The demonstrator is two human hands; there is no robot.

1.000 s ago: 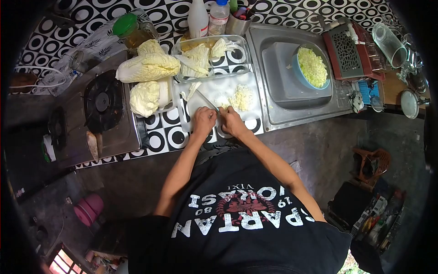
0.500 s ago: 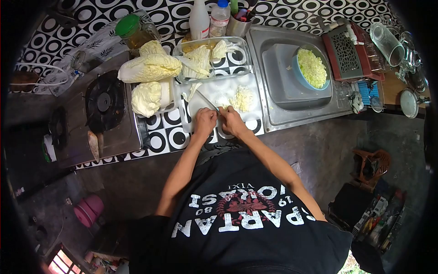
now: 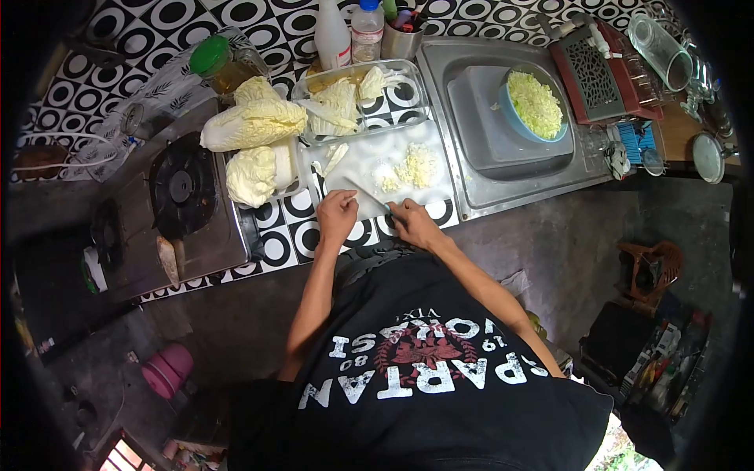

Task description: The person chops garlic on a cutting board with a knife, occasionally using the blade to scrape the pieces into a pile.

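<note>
At bench near edge, left hand [image 3: 338,213] rests palm down on board [image 3: 363,151], fingers loosely curled, nothing in it as far as the small view shows. Right hand [image 3: 414,222] just beside it at 3 o'clock, closed round handle of knife [image 3: 369,196]; blade lies across board pointing to 10 o'clock. Chopped cabbage [image 3: 412,166] heaped on board at 12 o'clock from right hand, apart from blade. Cabbage heads [image 3: 253,124] at 10 o'clock. Bowl [image 3: 510,118] of shreds in sink [image 3: 471,173] at 2 o'clock.
</note>
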